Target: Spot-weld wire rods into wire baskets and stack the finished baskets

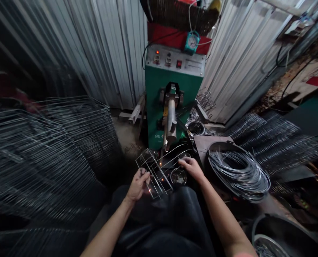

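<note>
Pinching one wire frame (155,175) with our left hand (138,185), we hold it before our knees; whether our right hand (192,168) pinches also, we cannot tell. One green machine (155,89) stands ahead, one big coil (251,178) rightward.

Single head-worn view, facing forward and down over lap (175,214); hands (136,186) near, green machine (156,89) beyond.

Two hands (138,185) (192,168), one held frame (162,172), one clock (192,41)

Wire grids (49,150) stand left of the frame (154,174)
</note>
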Tool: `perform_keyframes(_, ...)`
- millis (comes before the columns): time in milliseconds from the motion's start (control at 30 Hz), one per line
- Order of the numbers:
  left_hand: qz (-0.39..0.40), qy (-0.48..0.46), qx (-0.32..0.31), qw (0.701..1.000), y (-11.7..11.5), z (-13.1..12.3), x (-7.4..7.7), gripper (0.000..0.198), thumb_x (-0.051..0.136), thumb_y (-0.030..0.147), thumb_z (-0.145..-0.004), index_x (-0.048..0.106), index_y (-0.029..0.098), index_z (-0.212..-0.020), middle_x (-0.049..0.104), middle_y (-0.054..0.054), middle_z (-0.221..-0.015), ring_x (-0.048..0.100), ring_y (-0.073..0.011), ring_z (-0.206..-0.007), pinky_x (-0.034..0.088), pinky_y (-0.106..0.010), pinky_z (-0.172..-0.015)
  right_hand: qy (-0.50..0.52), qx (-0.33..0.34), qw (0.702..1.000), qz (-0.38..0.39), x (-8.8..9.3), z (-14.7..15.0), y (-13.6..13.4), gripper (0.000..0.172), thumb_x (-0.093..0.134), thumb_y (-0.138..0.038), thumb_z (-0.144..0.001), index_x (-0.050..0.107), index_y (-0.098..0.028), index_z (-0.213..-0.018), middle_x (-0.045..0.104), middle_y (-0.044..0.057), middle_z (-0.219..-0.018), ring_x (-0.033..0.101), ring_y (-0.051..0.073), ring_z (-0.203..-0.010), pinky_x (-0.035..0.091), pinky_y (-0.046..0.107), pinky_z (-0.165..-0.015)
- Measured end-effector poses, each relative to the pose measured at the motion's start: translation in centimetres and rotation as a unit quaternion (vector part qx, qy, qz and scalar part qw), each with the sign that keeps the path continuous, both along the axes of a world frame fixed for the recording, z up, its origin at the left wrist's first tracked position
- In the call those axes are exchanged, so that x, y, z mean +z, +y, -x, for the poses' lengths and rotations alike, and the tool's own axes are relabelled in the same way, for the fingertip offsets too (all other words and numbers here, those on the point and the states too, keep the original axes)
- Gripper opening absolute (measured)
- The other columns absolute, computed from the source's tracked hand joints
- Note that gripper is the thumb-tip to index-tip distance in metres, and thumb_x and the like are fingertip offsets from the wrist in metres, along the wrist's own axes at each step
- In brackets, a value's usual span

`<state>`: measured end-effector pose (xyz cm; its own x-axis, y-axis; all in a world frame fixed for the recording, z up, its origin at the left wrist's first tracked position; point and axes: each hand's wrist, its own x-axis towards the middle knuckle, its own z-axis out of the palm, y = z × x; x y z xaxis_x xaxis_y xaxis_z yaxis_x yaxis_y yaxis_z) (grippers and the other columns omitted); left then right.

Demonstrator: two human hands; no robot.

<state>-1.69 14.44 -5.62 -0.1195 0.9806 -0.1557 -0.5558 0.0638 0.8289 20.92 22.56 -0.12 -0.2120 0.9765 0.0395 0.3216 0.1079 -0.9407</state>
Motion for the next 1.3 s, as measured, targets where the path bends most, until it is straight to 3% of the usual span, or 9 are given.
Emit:
perform_keyframes(133,-0.017,-0.003,-0.036,0.999,-3.9,2.4,0.0,0.031,0.066,0.027,-0.068,0.036,0.022,-0.067,0.039,0.011,-0.041,0.036,-0.0061,-0.04,0.045,-0.032,-0.075,-0.033,-0.152,0.979,-0.129,1.1,-5.4,-3.3,0.037,0.069,-0.044,-0.064,0.06,-0.02,-0.091,0.062,0.006,-0.088,0.054,0.021,-0.083,0.041,0.033,-0.076)
perform_keyframes(267,-0.066,0.0,-0.053,0.996,-6.1,3.4,1.8,0.028,0.066,0.028,-0.068,0.038,0.022,-0.067,0.037,0.01,-0.042,0.035,-0.0078,-0.041,0.044,-0.036,-0.079,-0.049,-0.08,0.988,-0.124,2.6,-7.9,-3.4,0.069,0.073,-0.038,-0.057,0.05,-0.024,-0.12,0.052,0.009,-0.122,0.05,0.026,-0.105,0.038,0.038,-0.089)
perform_keyframes(367,-0.078,0.015,-0.065,0.995,-7.3,3.7,3.2,0.029,0.067,0.029,-0.066,0.039,0.022,-0.067,0.037,0.009,-0.043,0.036,-0.0084,-0.042,0.044,-0.038,-0.08,-0.057,-0.011,0.992,-0.112,4.0,-7.5,-4.1,0.046,0.069,-0.037,-0.062,0.061,-0.023,-0.105,0.061,0.007,-0.108,0.054,0.024,-0.097,0.04,0.037,-0.085)
perform_keyframes(467,-0.088,0.016,-0.072,0.993,-8.3,3.7,3.9,0.03,0.068,0.028,-0.064,0.039,0.022,-0.066,0.037,0.009,-0.043,0.037,-0.0083,-0.042,0.044,-0.037,-0.079,-0.035,-0.014,0.994,-0.107,5.0,-6.4,-5.2,0.023,0.067,-0.04,-0.062,0.064,-0.02,-0.071,0.061,0.002,-0.071,0.055,0.019,-0.07,0.043,0.03,-0.067)
perform_keyframes(567,-0.098,-0.004,-0.067,0.993,-8.9,3.5,3.8,0.026,0.066,0.027,-0.068,0.041,0.022,-0.068,0.037,0.009,-0.043,0.037,-0.0078,-0.043,0.045,-0.035,-0.078,0.007,-0.06,0.994,-0.086,5.2,-5.5,-5.8,0.035,0.067,-0.047,-0.059,0.049,-0.019,-0.05,0.043,-0.004,-0.047,0.039,0.01,-0.046,0.032,0.024,-0.046)
perform_keyframes(667,-0.071,-0.047,-0.057,0.995,-8.9,3.2,3.3,0.02,0.065,0.027,-0.069,0.047,0.021,-0.076,0.035,0.01,-0.043,0.035,-0.007,-0.042,0.047,-0.032,-0.073,0.03,-0.105,0.991,-0.071,4.9,-4.8,-5.4,0.044,0.067,-0.055,-0.056,0.044,-0.018,-0.048,0.036,-0.005,-0.044,0.031,0.008,-0.043,0.024,0.022,-0.041)
perform_keyframes(933,0.034,-0.134,-0.051,0.989,-7.0,3.1,1.3,0.026,0.07,0.025,-0.063,0.059,0.016,-0.084,0.033,0.011,-0.044,0.034,-0.0048,-0.04,0.05,-0.03,-0.069,0.031,-0.104,0.994,-0.003,3.8,-4.2,-4.0,0.048,0.069,-0.061,-0.052,0.048,-0.018,-0.053,0.042,-0.004,-0.044,0.036,0.009,-0.04,0.024,0.023,-0.04)
perform_keyframes(1200,0.037,-0.131,-0.044,0.99,-6.1,2.8,1.8,0.024,0.067,0.028,-0.064,0.063,0.015,-0.083,0.038,0.01,-0.044,0.038,-0.0055,-0.043,0.049,-0.033,-0.077,0.049,-0.086,0.995,0.01,2.9,-4.2,-3.0,0.044,0.07,-0.057,-0.054,0.051,-0.018,-0.053,0.042,-0.005,-0.045,0.034,0.008,-0.04,0.024,0.023,-0.041)
perform_keyframes(1300,0.064,-0.054,-0.049,0.995,-5.4,4.2,1.8,0.03,0.067,0.034,-0.064,0.064,0.014,-0.087,0.05,0.004,-0.051,0.049,-0.01,-0.051,0.048,-0.034,-0.075,0.047,-0.08,0.995,-0.03,3.4,-4.1,-3.4,0.042,0.071,-0.055,-0.054,0.052,-0.018,-0.054,0.043,-0.005,-0.047,0.035,0.009,-0.044,0.026,0.023,-0.044)
